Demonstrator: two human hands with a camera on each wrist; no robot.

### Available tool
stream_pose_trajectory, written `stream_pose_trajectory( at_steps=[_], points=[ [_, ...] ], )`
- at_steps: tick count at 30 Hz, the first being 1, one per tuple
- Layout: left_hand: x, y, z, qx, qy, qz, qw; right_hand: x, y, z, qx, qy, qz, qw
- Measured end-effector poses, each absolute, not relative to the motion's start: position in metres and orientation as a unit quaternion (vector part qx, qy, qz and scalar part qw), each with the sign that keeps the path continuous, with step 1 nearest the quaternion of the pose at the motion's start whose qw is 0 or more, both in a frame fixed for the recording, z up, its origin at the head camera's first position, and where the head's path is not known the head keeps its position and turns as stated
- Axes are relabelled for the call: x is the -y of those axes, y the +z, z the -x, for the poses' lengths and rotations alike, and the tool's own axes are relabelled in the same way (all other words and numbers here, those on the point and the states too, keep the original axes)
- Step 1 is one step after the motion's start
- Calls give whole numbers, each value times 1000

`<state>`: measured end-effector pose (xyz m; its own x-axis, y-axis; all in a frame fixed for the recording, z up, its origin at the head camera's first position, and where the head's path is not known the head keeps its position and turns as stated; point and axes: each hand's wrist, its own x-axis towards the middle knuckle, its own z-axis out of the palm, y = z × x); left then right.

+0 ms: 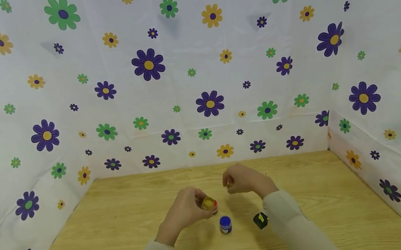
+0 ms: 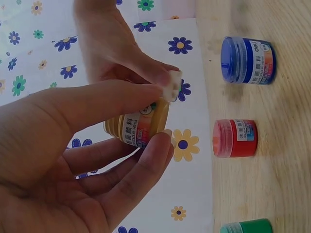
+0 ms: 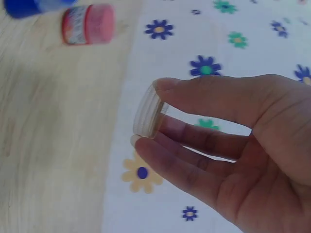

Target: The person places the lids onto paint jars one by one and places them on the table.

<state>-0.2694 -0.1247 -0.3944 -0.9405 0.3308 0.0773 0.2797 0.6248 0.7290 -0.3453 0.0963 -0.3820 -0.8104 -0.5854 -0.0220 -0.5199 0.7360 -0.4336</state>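
"What's the left hand (image 1: pixel 186 207) got?"

"A yellow paint jar (image 1: pixel 209 203). It's held up over the wooden table (image 1: pixel 122 221), with the thumb on one side and the fingers curled round the other."

"Is there paint in it?"

"From the head view, its round top looks uncovered and yellow. I can't tell how full it is."

"And the right hand (image 1: pixel 245 179)?"

"It pinches a little lid (image 3: pixel 147 114) between thumb and fingers, apart from the jar. The right wrist view shows the lid is see-through with bumpy sides. In the head view it's too small to see well."

"Any more jars?"

"A blue jar (image 1: pixel 226 224) and a red jar (image 2: pixel 235 138) stand on the table, both with their tops on. You can see their colours inside in the left wrist view."

"Why is the red one hard to spot from the head?"

"The yellow jar covers part of it. And only the left wrist view shows a green jar (image 2: pixel 247 227), cut off at the edge. Behind is a flowery cloth (image 1: pixel 182 90)."
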Motion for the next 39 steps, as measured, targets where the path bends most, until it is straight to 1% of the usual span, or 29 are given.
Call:
stream_pose_trajectory(
  at_steps=[3,8,13,18,31,39],
  points=[
    [123,-395,266,-895,408,-178,36,-100,-374,327,-923,-226,306,65],
    [118,-393,258,-887,418,-189,49,-103,-362,300,-906,-258,330,59],
    [116,-395,255,-886,418,-196,55,-105,-359,285,-881,-283,374,60],
    [116,-397,255,-883,418,-207,53,-106,-357,280,-870,-301,385,64],
    [112,-396,251,-884,407,-229,32,-104,-352,270,-864,-302,401,41],
    [109,-394,252,-886,400,-232,23,-102,-350,268,-857,-306,412,38]
  ],
)
